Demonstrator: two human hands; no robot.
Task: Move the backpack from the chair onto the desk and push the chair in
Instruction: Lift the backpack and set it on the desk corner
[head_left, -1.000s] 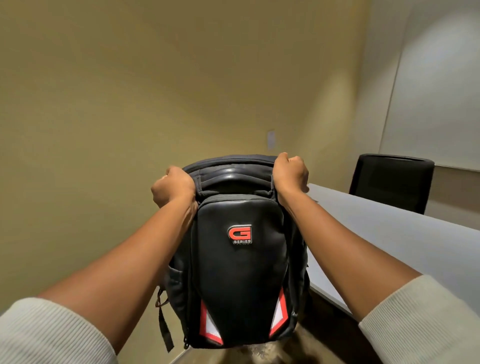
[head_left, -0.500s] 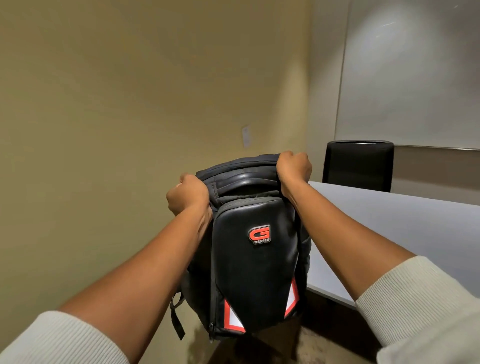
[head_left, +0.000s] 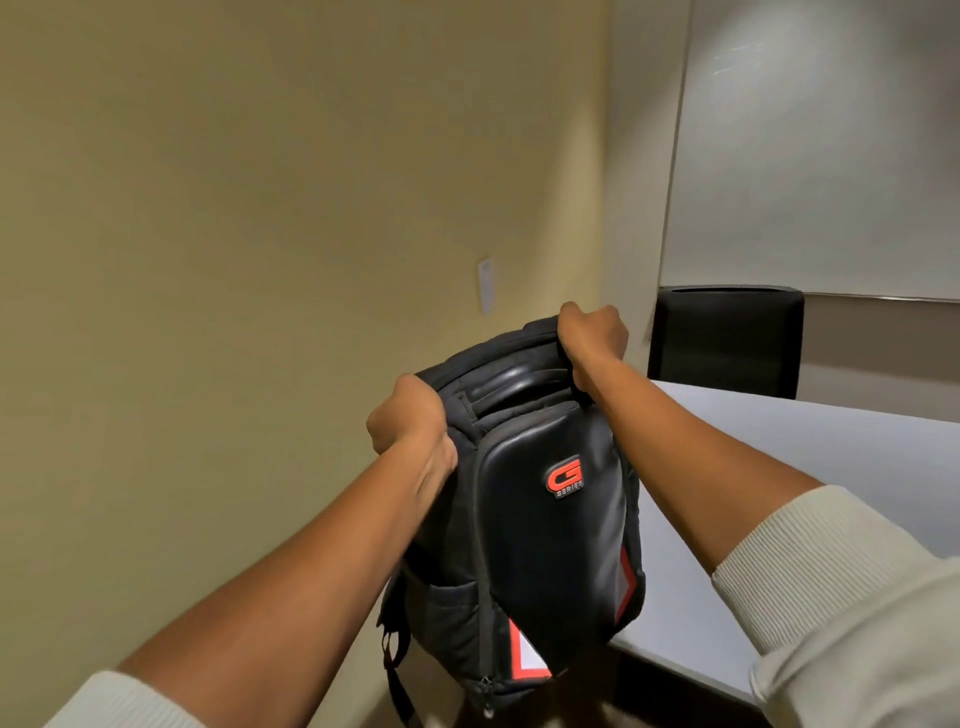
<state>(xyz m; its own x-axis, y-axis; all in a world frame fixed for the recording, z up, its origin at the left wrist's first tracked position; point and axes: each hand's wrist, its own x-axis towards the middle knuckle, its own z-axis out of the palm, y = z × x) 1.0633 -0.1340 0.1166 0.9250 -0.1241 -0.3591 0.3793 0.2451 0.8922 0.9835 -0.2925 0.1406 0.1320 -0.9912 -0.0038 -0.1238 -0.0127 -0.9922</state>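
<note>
A black backpack (head_left: 540, 540) with a red G logo and red-and-white reflective corners hangs in the air in front of me, tilted to the right. My left hand (head_left: 410, 423) grips its top left side and my right hand (head_left: 592, 338) grips its top right side. The bag's lower right corner is over the near left corner of the grey desk (head_left: 810, 467); whether it touches the desk I cannot tell. The chair the bag came from is out of sight.
A black chair (head_left: 727, 338) stands at the far end of the desk, below a whiteboard (head_left: 831, 156). A beige wall (head_left: 234, 260) fills the left side, with a small white wall plate (head_left: 485, 285). Dark floor shows under the desk edge.
Both hands have carried the backpack to the right and tilted it, so its lower corner now overlaps the desk's corner. The view has turned right, showing more desk and whiteboard.
</note>
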